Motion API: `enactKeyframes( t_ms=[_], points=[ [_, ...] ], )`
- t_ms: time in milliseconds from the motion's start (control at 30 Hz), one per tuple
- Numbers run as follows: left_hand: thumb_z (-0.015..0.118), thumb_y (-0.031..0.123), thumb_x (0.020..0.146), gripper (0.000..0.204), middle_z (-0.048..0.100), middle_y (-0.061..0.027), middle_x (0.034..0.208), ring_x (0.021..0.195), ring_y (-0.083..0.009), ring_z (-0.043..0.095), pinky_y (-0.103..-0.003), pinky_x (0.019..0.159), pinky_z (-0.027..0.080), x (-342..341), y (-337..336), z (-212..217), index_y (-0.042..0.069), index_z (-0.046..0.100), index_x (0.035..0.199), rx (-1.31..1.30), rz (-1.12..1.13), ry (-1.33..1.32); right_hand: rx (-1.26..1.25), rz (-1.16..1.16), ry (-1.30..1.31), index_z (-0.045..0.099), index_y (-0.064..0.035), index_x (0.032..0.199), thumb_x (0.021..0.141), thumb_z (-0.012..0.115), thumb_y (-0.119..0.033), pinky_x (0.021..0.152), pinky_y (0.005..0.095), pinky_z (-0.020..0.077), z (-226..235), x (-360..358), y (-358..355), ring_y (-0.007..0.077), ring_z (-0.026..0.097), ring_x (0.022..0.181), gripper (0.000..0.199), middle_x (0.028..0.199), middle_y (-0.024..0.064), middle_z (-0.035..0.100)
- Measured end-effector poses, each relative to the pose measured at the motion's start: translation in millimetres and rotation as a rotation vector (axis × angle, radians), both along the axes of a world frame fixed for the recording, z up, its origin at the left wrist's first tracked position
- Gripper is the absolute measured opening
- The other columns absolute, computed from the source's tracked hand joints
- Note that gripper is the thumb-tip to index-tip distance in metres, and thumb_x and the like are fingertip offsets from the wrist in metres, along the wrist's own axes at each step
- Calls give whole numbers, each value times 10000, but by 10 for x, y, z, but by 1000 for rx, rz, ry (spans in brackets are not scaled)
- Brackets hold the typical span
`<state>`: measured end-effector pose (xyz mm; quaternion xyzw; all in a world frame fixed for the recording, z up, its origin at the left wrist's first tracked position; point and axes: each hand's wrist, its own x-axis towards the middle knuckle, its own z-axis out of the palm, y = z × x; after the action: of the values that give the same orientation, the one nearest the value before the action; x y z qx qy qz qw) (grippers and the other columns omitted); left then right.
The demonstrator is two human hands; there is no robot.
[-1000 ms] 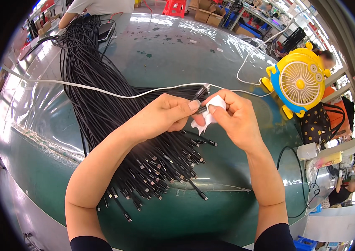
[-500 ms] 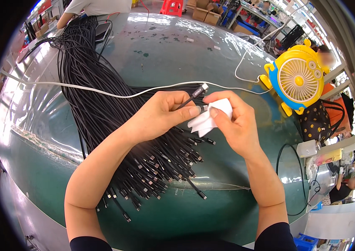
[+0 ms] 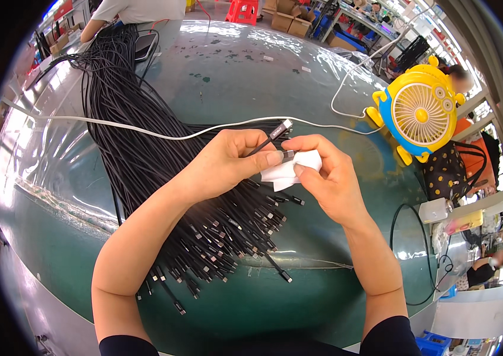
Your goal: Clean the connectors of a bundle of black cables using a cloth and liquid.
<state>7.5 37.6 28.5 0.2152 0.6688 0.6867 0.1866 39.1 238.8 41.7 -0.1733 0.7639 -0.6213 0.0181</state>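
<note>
My left hand [image 3: 227, 163] pinches a black cable [image 3: 278, 132] whose metal plug points up and to the right. A second metal plug [image 3: 289, 154] sticks out at the tip of my left thumb. Close beside it, my right hand [image 3: 328, 172] is closed on a crumpled white cloth [image 3: 287, 173], which hangs down between the two hands. My right forefinger reaches over near the second plug; whether it touches cannot be made out. Under my hands lies a large bundle of black cables [image 3: 135, 113], their plugs [image 3: 221, 240] fanned out toward me.
A white cord [image 3: 144, 129] crosses the green table [image 3: 316, 296] behind my hands. At the right stands a yellow and blue fan [image 3: 420, 113], near a dotted bag [image 3: 444, 172] and a black cable loop [image 3: 395, 237]. Another person [image 3: 141, 9] sits at the far left, near a dark phone-like device [image 3: 146, 46].
My right hand has shifted slightly left with the white cloth, and its forefinger has come closer to the second plug. The left hand stays nearly in place.
</note>
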Motion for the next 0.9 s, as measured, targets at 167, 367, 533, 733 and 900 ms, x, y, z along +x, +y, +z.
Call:
enactKeyframes(
  t_ms=[167, 367, 533, 733, 900],
  points=[
    [626, 207, 930, 223, 536, 58, 715, 672, -10, 432, -210, 577, 354, -32, -6, -93, 7, 599, 834, 34, -56, 30, 53, -54, 31, 600, -19, 1022, 858, 575, -49, 587, 212, 395, -6, 19, -11, 30, 488, 680, 169, 774, -9, 590],
    [606, 213, 943, 213, 523, 62, 720, 642, -16, 422, -192, 576, 355, -16, 35, -123, 28, 639, 843, -21, 83, 202, 199, -94, 77, 611, -11, 975, 841, 561, -47, 575, 226, 404, 57, 3, -15, 44, 495, 654, 147, 735, 11, 596],
    [583, 235, 956, 259, 465, 51, 610, 577, -35, 405, -208, 534, 350, -29, 3, -3, 1, 690, 926, -35, 85, 65, 270, -39, 66, 626, -10, 998, 832, 511, 11, 590, 223, 420, 6, 81, 207, 52, 532, 685, 203, 787, 20, 631],
    [629, 198, 920, 223, 451, 42, 602, 605, -40, 362, -251, 536, 348, 34, 27, -42, -17, 685, 914, -163, 42, 164, -37, -111, 92, 630, 0, 1018, 890, 580, -51, 631, 214, 450, 106, 18, 30, 36, 543, 731, 146, 824, 8, 625],
    [635, 185, 912, 224, 420, 30, 604, 612, -48, 334, -266, 531, 335, 35, 30, 38, -31, 661, 863, -275, -43, 133, 146, -100, 45, 632, -3, 984, 892, 608, -115, 589, 215, 432, 118, -28, 85, 35, 533, 698, 147, 770, 10, 620]
  ],
)
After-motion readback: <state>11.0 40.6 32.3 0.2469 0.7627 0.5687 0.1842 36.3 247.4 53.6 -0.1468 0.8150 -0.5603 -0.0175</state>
